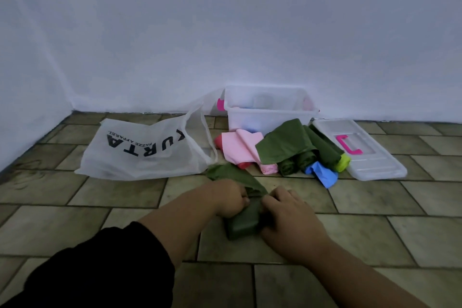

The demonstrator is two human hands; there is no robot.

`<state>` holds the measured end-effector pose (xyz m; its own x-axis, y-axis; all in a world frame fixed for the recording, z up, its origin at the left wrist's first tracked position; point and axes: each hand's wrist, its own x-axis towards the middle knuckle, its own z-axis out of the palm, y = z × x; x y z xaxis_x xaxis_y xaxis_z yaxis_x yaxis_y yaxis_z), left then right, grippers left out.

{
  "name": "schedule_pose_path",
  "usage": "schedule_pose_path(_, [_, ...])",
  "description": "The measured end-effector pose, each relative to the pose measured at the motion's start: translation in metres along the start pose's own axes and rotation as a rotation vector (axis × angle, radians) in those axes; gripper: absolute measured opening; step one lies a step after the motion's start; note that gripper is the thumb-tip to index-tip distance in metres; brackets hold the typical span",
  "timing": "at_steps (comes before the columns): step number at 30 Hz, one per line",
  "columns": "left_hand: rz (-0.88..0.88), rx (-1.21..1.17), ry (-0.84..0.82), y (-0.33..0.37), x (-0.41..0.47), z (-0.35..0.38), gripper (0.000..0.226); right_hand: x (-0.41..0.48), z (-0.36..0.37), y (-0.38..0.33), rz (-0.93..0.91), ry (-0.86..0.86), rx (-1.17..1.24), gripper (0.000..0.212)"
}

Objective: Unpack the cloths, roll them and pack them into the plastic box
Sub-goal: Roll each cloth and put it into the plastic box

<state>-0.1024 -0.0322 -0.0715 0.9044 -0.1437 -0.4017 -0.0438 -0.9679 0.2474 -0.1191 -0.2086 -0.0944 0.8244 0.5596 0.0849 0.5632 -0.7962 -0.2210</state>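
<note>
A green cloth (241,222) lies on the tiled floor in front of me, partly rolled, its loose end trailing away towards the bag. My left hand (231,199) and my right hand (287,216) both grip the rolled part from either side. Behind them, a pile of cloths (282,150) lies on the floor: pink, red, dark green, blue and a yellow-green one, some of them rolled. The clear plastic box (268,114) stands open against the wall, with faint coloured shapes inside. A white fabric bag (147,150) with black lettering lies flat at the left.
The box's clear lid (360,150) with a pink handle lies on the floor right of the pile. A white wall runs behind everything and a corner closes the left side. My black sleeve fills the lower left.
</note>
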Motion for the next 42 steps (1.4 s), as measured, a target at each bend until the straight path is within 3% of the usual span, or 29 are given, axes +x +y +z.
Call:
schedule_pose_path(5, [0.12, -0.112, 0.063, 0.011, -0.018, 0.01, 0.037, 0.016, -0.019, 0.004, 0.009, -0.109, 0.095, 0.023])
schedule_pose_path(9, [0.067, -0.055, 0.013, 0.009, -0.025, 0.018, 0.05, 0.032, -0.035, 0.002, 0.098, -0.138, 0.29, 0.018])
schedule_pose_path(13, [0.022, -0.066, -0.069, -0.003, -0.023, 0.011, 0.037, 0.032, -0.029, -0.012, -0.078, -0.352, 0.051, 0.039])
schedule_pose_path(16, [-0.039, -0.157, 0.004, -0.009, -0.01, 0.001, 0.016, 0.026, -0.014, -0.012, -0.13, -0.298, -0.047, 0.039])
schedule_pose_path(18, [-0.06, -0.161, 0.031, -0.01, -0.001, -0.001, 0.029, 0.022, -0.009, -0.008, -0.158, -0.249, -0.057, 0.04])
schedule_pose_path(24, [-0.055, -0.004, -0.11, -0.006, 0.016, 0.004, 0.05, 0.022, -0.003, 0.002, -0.213, -0.177, -0.082, 0.047])
schedule_pose_path(31, [-0.038, 0.041, -0.124, -0.003, 0.017, 0.003, 0.039, 0.027, -0.018, 0.007, -0.216, -0.251, 0.074, 0.044])
schedule_pose_path(35, [0.0, 0.048, -0.113, -0.002, 0.014, 0.002, 0.041, 0.042, -0.026, 0.01, -0.1, -0.406, 0.214, 0.035])
schedule_pose_path(38, [0.013, -0.005, -0.038, -0.005, 0.008, 0.002, 0.04, 0.051, -0.023, 0.012, -0.036, -0.447, 0.342, 0.028])
schedule_pose_path(42, [0.033, -0.223, 0.186, -0.016, -0.004, 0.011, 0.038, 0.057, -0.017, 0.014, -0.016, -0.464, 0.384, 0.027])
